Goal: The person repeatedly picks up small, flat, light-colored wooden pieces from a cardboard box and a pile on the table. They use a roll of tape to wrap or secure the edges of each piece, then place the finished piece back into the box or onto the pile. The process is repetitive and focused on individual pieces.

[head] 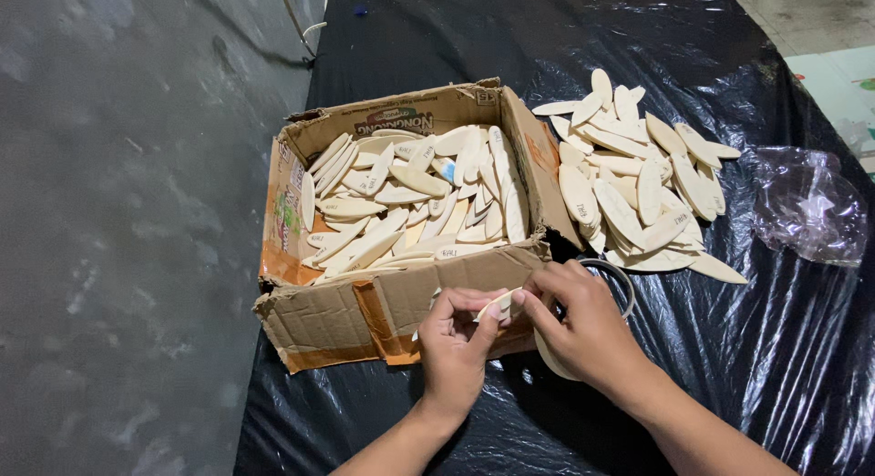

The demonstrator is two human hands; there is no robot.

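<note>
My left hand [453, 341] and my right hand [583, 325] meet just in front of a cardboard box [337, 316]. Together they pinch a small pale wooden oval piece [499, 305] between thumbs and fingers. A roll of tape [623, 284] loops around my right hand, with its pale edge showing below the palm. The box is full of several similar pale oval pieces [410, 198], some with small labels on them. A loose heap of the same oval pieces [638, 184] lies on the black plastic sheet to the right of the box.
Black plastic sheeting [775, 348] covers the table. A crumpled clear plastic bag [807, 207] lies at the right. Grey concrete floor [128, 230] runs along the left, past the table edge. A thin cable [296, 25] hangs near the far left corner.
</note>
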